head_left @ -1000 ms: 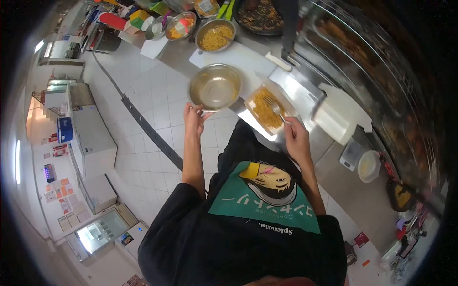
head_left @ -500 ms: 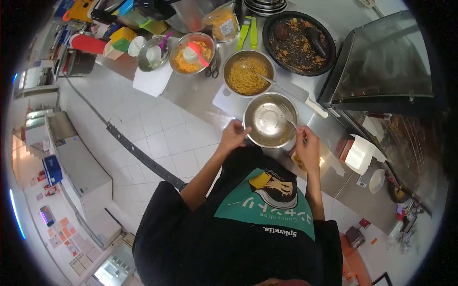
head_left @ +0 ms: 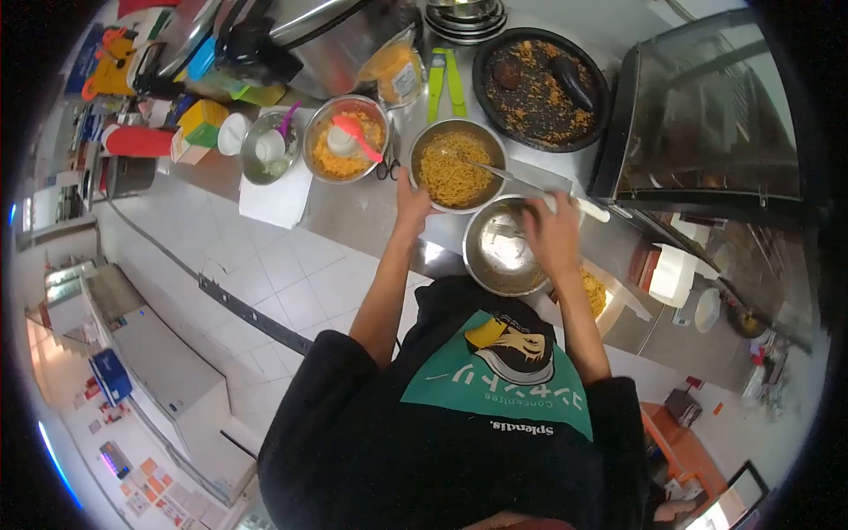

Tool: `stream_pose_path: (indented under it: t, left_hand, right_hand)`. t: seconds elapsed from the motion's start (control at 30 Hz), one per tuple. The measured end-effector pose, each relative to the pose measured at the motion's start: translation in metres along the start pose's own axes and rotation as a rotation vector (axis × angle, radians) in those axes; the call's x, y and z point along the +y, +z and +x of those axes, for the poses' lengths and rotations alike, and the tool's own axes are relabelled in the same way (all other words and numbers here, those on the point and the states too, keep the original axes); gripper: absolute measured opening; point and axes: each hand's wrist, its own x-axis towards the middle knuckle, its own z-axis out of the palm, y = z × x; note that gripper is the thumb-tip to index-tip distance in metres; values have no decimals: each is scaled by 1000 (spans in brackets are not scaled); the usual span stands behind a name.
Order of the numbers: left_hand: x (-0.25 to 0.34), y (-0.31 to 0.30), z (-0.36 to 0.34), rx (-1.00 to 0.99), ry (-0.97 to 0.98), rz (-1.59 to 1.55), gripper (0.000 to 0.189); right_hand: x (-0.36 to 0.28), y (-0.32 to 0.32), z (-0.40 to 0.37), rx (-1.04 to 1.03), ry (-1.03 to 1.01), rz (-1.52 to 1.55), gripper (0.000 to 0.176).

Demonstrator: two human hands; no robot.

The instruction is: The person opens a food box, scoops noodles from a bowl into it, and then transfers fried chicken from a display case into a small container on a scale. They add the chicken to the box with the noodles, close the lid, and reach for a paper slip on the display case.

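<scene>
Left fingers [head_left: 417, 196] pinch the near rim of the noodle bowl [head_left: 455, 168]. Right fingers [head_left: 537, 214] are bent over the far rim of the empty bowl [head_left: 496, 258]; cannot tell whether they grip anything.

Change: half a second back the left hand [head_left: 411, 205] held the empty bowl, and the right hand [head_left: 549, 237] had a fork in it. The left has since shifted to the noodles, so attention has passed to that bowl.

Count: steel bowls in use, 4. Dark pan [head_left: 541, 75], 1. Noodle tray [head_left: 594, 293], 1, partly hidden.

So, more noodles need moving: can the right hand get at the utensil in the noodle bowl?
Probably yes: the right hand is over the steel bowl, beside the utensil jutting from the noodle bowl; nothing between.
</scene>
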Motion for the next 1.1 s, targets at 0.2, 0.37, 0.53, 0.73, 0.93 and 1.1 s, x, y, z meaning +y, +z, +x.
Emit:
stream_pose_path:
  t: [0.2,0.37,0.53,0.73,0.93,1.1]
  left_hand:
    - [42,-15,-27,-72,18,-69,52]
    - [105,6,-89,-129,67,19,54]
    - [117,61,-151,-246,104,128,40]
    - [100,151,-237,-483,26,133,31]
    - [40,267,-347,-620,-131,104,22]
    - [-48,375,-423,-545,-270,98,27]
  right_hand:
    - [-19,44,73,-2,-150,-25,25]
    - [-39,-14,57,-44,-107,-76,18]
    - [-21,-111,-6,14,-36,-125,16]
    - [47,-213,-122,111,293,-160,14]
    - [144,-287,-244,96,559,152,10]
    - [287,-309,-306,47,491,47,11]
